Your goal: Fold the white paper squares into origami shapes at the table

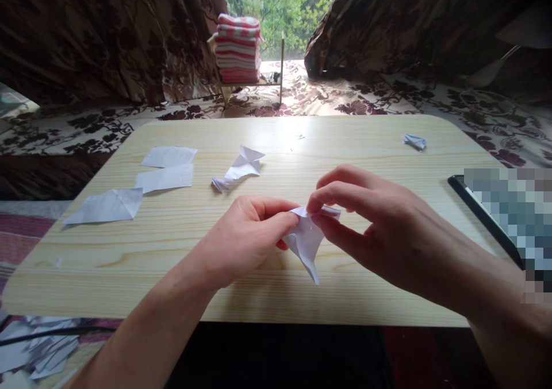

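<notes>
So the white folded paper point(307, 239) is up in both hands, just above the near half of the bench point(172, 268), with a pointy end hanging down toward the near edge. Left hand point(235, 239) has a narrow grip on its upper left corner, thumb on top. Right hand point(383, 222) is pinching the top edge between thumb and fingertips, also pretty narrow, so the paper sits right between the two grips

Just beyond the left hand there's a crumpled, creased paper point(246, 165) lying on the bench. Over on the left are two paper slips point(168, 169) and a bigger creased sheet point(106, 206). Far right has a small folded bit point(415, 142), and nearer is a black-edged device point(483, 216), its screen pixelated

Container-wise, the closest thing is a little rack point(282, 67) behind the bench, holding a stack of pink and white cloths point(238, 50). Loose papers point(47, 343) are piled down at lower left
</notes>
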A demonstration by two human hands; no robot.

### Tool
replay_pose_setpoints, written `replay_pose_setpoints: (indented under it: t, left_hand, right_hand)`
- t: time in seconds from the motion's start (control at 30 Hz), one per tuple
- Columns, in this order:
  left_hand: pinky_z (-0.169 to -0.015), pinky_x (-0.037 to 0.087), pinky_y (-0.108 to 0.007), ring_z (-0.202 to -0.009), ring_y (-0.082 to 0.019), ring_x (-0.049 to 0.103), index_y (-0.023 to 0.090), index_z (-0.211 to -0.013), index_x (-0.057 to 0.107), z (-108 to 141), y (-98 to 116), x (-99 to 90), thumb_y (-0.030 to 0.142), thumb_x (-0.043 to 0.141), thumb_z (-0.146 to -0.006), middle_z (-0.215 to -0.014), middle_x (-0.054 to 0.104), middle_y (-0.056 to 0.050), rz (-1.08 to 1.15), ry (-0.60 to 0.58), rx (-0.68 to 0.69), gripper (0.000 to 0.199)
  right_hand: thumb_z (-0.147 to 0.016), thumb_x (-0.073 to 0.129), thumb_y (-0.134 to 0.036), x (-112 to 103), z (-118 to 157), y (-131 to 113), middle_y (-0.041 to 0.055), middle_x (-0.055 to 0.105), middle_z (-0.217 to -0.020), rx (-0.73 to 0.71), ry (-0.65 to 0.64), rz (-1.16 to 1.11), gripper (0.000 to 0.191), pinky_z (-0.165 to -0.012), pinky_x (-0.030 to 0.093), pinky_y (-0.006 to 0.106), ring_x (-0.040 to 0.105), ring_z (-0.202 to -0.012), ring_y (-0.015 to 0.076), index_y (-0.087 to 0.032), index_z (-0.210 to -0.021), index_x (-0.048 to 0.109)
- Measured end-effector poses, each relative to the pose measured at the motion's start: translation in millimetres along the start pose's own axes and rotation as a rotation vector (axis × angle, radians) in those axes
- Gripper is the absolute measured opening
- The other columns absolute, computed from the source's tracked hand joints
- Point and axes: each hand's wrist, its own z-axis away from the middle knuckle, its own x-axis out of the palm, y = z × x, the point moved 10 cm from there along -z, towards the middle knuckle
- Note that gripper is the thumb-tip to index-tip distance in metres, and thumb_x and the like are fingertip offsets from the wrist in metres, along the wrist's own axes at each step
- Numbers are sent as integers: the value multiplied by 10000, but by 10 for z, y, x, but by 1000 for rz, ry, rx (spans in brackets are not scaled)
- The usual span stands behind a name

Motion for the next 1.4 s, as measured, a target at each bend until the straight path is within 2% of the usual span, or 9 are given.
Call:
replay_pose_setpoints:
  t: [0.17, 0.37, 0.47, 0.67, 0.83, 1.03, 1.23, 1.4]
  left_hand:
    - [-684, 447, -212, -721, -115, 570, 174, -803, 762, -14, 28, 74, 254, 570, -851, -697, 647, 8, 53, -41, 24, 214]
    - [-579, 409, -203, -584, -81, 477, 121, -604, 600, -53, -54, 30, 314, 570, -844, -608, 547, 2, 208, 49, -15, 309]
    - [-587, 418, -211, -597, -91, 483, 126, -587, 551, -60, -71, 37, 308, 564, -837, -606, 528, -4, 238, 51, -23, 309]
    - [-580, 405, -204, -610, -91, 458, 136, -572, 522, -63, -9, 27, 274, 563, -821, -597, 484, 9, 247, 79, 19, 288]
    - [-601, 410, -207, -641, -100, 478, 140, -574, 555, -59, 17, 19, 284, 560, -837, -602, 495, 13, 222, 100, 54, 299]
    - [-673, 420, -206, -718, -107, 526, 166, -705, 719, -37, 45, 74, 253, 590, -837, -653, 604, 17, 187, 44, 96, 204]
    - [-610, 384, -207, -684, -107, 522, 147, -702, 704, -50, -17, 78, 307, 668, -789, -670, 612, 13, 141, 59, 19, 186]
    - [-582, 377, -198, -644, -94, 511, 148, -707, 727, -52, -6, 46, 251, 585, -829, -663, 621, 7, 164, 134, 34, 214]
  right_hand:
    - [-873, 581, -167, 23, 14, -10, 46, 610, -915, -35, -13, 18, 85, -624, 442, 288, 558, -733, 144, -177, -832, 655]
    - [-845, 618, -166, -89, 26, 59, 35, 627, -919, 23, 88, 10, 130, -609, 447, 289, 567, -703, 136, -170, -974, 634]
    - [-869, 588, -188, -136, 26, 80, 26, 620, -896, 53, 125, -10, 65, -577, 435, 277, 547, -656, 117, -173, -911, 636]
    - [-878, 571, -176, -141, -3, 42, 29, 622, -888, 39, 117, -3, 81, -556, 416, 268, 548, -665, 119, -176, -860, 649]
    - [-879, 572, -170, -124, 4, 47, 34, 621, -894, 31, 115, -14, 78, -566, 419, 267, 554, -681, 122, -172, -872, 650]
    - [-906, 548, -182, -89, -2, 91, 34, 616, -871, 66, 137, -63, 102, -588, 431, 265, 557, -691, 122, -158, -867, 640]
    - [-891, 557, -163, -71, 30, 102, 19, 618, -839, 100, 170, -79, 66, -572, 429, 266, 554, -686, 128, -174, -867, 618]
    - [-887, 570, -149, -90, 74, 19, 39, 631, -902, 56, 190, -20, 57, -589, 467, 278, 568, -704, 131, -178, -907, 615]
